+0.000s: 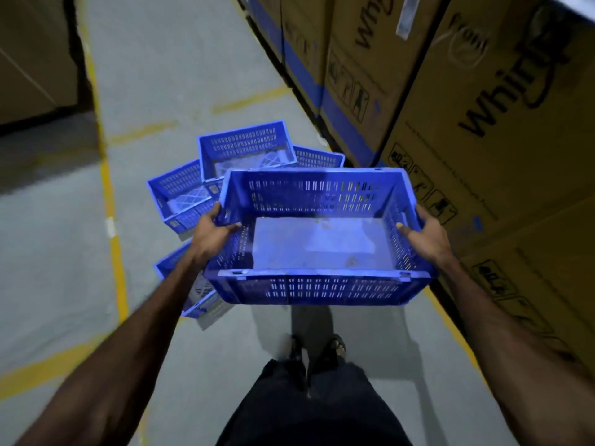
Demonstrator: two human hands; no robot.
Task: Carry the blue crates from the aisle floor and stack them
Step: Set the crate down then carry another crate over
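Note:
I hold an empty blue slotted crate [317, 286] level in front of me, above the floor. My left hand [211, 235] grips its left rim, fingers outside and thumb inside. My right hand [425, 235] grips the right rim the same way. Beyond it, several more blue crates lie loosely on the aisle floor: one upright at the back [244, 149], one to its left [180, 194], one partly hidden behind the held crate [318, 157], and one under my left forearm [199, 297].
Tall cardboard appliance boxes [502, 130] line the right side of the aisle. More boxes [35, 59] stand at the far left. Yellow floor lines [111, 204] mark the grey concrete aisle [167, 66]. My feet [318, 349] are below the crate.

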